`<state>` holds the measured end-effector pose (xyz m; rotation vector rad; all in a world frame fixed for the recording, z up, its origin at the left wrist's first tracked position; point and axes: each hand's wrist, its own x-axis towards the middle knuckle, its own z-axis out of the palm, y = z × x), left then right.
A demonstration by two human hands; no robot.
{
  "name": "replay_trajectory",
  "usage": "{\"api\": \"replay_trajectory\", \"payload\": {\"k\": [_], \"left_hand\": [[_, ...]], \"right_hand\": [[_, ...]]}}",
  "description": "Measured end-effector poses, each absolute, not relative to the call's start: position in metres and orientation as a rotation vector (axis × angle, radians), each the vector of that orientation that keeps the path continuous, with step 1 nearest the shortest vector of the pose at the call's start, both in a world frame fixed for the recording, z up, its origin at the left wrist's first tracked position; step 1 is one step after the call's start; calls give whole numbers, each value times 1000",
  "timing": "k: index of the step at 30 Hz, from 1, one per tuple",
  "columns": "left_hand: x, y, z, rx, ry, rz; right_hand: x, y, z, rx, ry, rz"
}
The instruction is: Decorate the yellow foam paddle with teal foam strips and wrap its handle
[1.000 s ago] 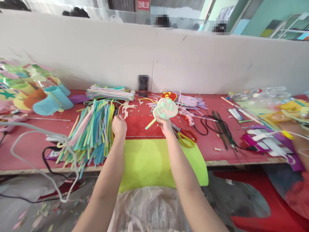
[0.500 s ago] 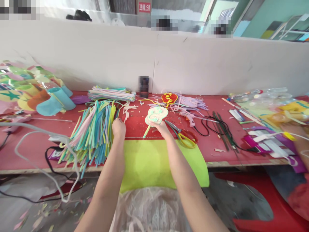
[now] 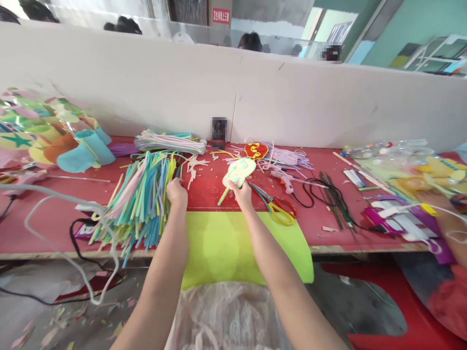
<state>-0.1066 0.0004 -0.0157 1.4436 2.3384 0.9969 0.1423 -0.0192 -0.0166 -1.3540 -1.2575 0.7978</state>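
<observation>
My right hand [image 3: 242,195] grips a pale cream-and-mint round craft piece [image 3: 239,171], fan-like, with a short green stem slanting down left. It is held above the red table [image 3: 206,192]. My left hand [image 3: 177,190] is curled at the right edge of a thick fanned bundle of pastel pipe cleaners [image 3: 140,209]; its fingertips are hidden, so what it holds does not show. White scraps [image 3: 193,167] lie between the hands. Behind the craft piece lies a red and yellow decoration [image 3: 256,150]. Yellow-and-red-handled scissors [image 3: 282,211] rest to the right of my right hand.
A lime green sheet [image 3: 219,248] overhangs the front edge. A pink glue gun [image 3: 284,181] with a black cord lies right of centre. A second pipe cleaner bundle [image 3: 170,142] and felt boots [image 3: 85,153] stand at back left. Another person's arm [image 3: 447,218] reaches in at right.
My right hand has shifted slightly with the craft piece, which is tilted more upright to the right. My left hand stays beside the pipe cleaner bundle.
</observation>
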Motion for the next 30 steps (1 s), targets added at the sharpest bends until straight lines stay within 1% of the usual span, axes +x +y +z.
{"api": "replay_trajectory", "payload": {"k": [5, 10, 13, 21, 23, 26, 30], "left_hand": [[-109, 1, -17, 1566, 2384, 983], [-111, 2, -20, 1580, 2364, 939], [-111, 3, -20, 1574, 2348, 965], [-108, -2, -15, 1597, 2299, 1065], [-105, -3, -11, 1627, 2287, 1113], [-98, -3, -6, 1712, 2187, 1277], [-79, -5, 2, 1792, 1783, 1501]], "right_hand": [[144, -17, -19, -1363, -1386, 685], [146, -13, -20, -1307, -1116, 884], [145, -12, -22, -1301, -1081, 934], [146, -9, -23, -1307, -1103, 819], [148, -9, -23, -1295, -1083, 835], [151, -7, -24, -1250, -1041, 903], [152, -7, -22, -1136, -1066, 1074]]}}
